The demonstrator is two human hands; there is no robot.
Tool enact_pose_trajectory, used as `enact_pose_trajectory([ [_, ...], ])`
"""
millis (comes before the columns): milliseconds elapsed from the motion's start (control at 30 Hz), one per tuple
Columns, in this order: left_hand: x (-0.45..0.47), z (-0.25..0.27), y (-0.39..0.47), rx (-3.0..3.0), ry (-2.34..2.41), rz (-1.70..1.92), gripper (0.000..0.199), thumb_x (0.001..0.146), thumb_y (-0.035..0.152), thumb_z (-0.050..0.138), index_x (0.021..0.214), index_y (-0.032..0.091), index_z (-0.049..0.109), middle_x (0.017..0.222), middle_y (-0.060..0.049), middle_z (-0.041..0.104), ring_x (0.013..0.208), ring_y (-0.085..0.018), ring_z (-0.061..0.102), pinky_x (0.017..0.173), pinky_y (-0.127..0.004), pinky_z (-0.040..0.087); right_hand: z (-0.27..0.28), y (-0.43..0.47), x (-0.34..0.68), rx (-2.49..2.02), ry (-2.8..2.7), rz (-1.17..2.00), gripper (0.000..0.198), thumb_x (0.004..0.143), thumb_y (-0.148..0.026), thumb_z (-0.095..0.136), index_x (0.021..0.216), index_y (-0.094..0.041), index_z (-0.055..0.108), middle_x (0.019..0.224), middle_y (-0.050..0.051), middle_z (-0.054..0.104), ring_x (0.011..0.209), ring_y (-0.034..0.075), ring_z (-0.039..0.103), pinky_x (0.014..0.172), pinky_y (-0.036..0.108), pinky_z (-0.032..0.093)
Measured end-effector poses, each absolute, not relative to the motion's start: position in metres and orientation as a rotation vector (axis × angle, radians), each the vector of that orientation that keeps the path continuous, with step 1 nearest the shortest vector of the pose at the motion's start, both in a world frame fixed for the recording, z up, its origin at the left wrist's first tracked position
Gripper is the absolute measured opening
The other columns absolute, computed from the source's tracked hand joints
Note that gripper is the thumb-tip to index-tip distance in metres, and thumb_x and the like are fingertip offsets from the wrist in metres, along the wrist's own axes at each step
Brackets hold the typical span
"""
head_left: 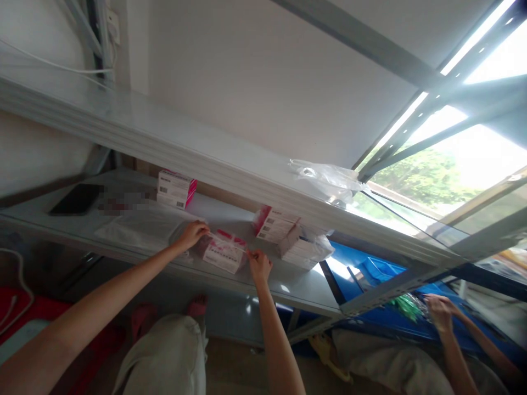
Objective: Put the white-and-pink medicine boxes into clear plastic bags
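On the lower shelf a pink-and-white box (220, 258) sits inside a clear plastic bag (228, 240). The bag's edge is stretched between my two hands across the box's top. My left hand (193, 235) pinches that edge at the box's left end, fingers closed. At the right end, my right hand (260, 266) pinches the other corner of the bag. Flat clear plastic bags (140, 227) lie left of my left hand. Beyond my right hand stand more pink-and-white boxes (274, 224) and a bagged white box (302, 247).
An upper shelf (197, 148) overhangs the boxes, with a crumpled plastic bag (325, 178) on it. Farther left are a stacked pair of boxes (176, 189) and a dark phone-like slab (77, 199). At right, a co-worker's hands (440, 312) are over blue bins (382, 269).
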State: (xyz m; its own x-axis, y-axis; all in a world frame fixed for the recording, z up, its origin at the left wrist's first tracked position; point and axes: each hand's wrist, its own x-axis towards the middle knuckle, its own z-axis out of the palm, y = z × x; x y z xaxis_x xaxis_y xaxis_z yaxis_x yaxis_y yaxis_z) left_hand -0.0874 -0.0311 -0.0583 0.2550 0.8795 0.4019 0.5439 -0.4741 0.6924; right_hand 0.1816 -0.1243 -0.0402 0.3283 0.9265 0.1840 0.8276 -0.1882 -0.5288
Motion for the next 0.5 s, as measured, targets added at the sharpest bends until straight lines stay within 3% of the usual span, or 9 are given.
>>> enact_pose_trajectory([
  [300, -0.092, -0.072, -0.038, 2.024, 1.225, 1.096, 0.021, 0.083, 0.035, 0.054, 0.076, 0.019, 0.067, 0.083, -0.005, 0.069, 0.088, -0.021, 0.061, 0.086, -0.031, 0.044, -0.078, -0.114, 0.194, -1.697, -1.436, 0.402, 0.037, 0.080, -0.051, 0.049, 0.059, -0.021, 0.057, 0.057, -0.001, 0.060, 0.060, 0.019, 0.058, 0.061, 0.027, 0.042],
  [367, -0.091, -0.077, -0.044, 1.940, 1.177, 1.133, 0.025, 0.085, 0.040, 0.053, 0.084, 0.019, 0.065, 0.091, -0.006, 0.068, 0.094, -0.022, 0.060, 0.091, -0.033, 0.043, -0.085, -0.110, 0.198, -1.545, -1.449, 0.529, 0.036, 0.081, -0.051, 0.048, 0.067, -0.020, 0.059, 0.064, 0.001, 0.062, 0.065, 0.018, 0.060, 0.064, 0.027, 0.045],
  [433, -0.091, -0.081, -0.052, 1.845, 1.100, 1.158, 0.034, 0.083, 0.045, 0.056, 0.103, 0.018, 0.061, 0.109, -0.008, 0.064, 0.107, -0.022, 0.058, 0.097, -0.034, 0.042, -0.088, -0.111, 0.206, -1.383, -1.475, 0.635, 0.035, 0.081, -0.050, 0.052, 0.086, -0.017, 0.063, 0.086, 0.006, 0.068, 0.083, 0.019, 0.064, 0.074, 0.029, 0.049],
  [500, -0.092, -0.083, -0.058, 1.803, 1.018, 1.099, 0.064, 0.074, 0.047, 0.068, 0.127, 0.019, 0.048, 0.131, -0.013, 0.053, 0.122, -0.025, 0.050, 0.103, -0.036, 0.039, -0.086, -0.114, 0.213, -1.273, -1.524, 0.709, 0.050, 0.073, -0.049, 0.065, 0.112, -0.018, 0.059, 0.113, 0.011, 0.063, 0.104, 0.022, 0.061, 0.084, 0.034, 0.049],
])
